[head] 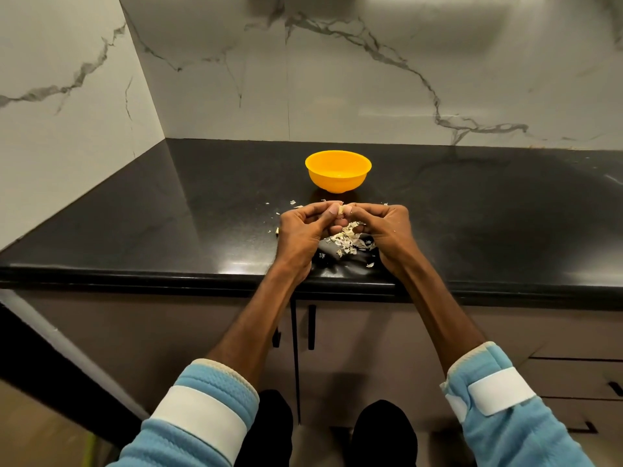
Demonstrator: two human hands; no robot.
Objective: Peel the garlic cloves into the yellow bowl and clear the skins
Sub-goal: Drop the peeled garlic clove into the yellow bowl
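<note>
The person stood at a black countertop [168, 214], both forearms stretched out over its front edge. The left hand [301, 230] and the right hand [384, 230] met just above the surface, fingers curled inward, and their fingertips pinched a small pale garlic clove [341, 210] between them. Most of the clove was covered by the fingers, so I could not tell how much skin remained on it.

Under and between the hands lay a heap of papery skins [350, 239], with loose flakes scattered to the left and toward the bowl. The heap seemed to rest on something dark and glossy near the counter edge, but against the black stone I could not make out what it was. A small pale object [277, 230] peeked out just beside the left hand, mostly hidden behind it.

The yellow bowl [337, 182] stood upright on the counter beyond the hands, near them but apart. From this angle only a faint pale glint showed inside, and its contents could not be made out.

Light-blue sleeves [215, 409] with white bands covered the arms near the bottom, cut off by the frame. A veined marble wall [371, 79] rose behind the counter.
</note>
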